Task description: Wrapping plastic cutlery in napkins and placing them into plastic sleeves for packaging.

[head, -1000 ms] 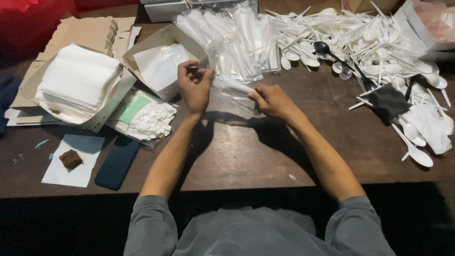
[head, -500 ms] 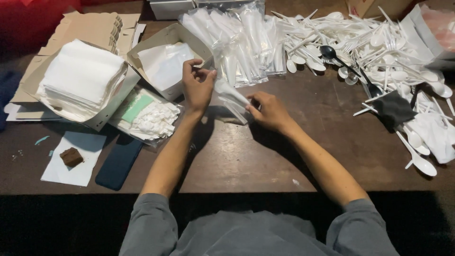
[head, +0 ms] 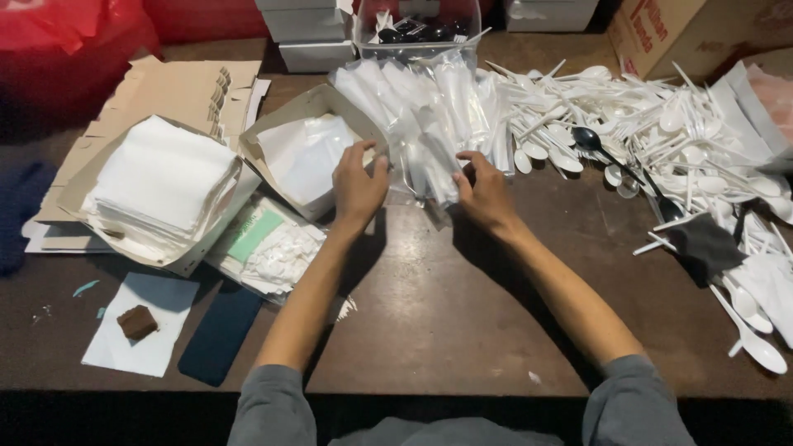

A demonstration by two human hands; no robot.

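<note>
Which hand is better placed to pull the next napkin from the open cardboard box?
Left, probably. The left hand already rests at the rim of the open cardboard box holding the white sheets. The right hand is on the far side, touching the pile of clear plastic sleeves.

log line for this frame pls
left hand: on clear packets | right hand: on packets' edge | white spoons: loose right | table
</note>
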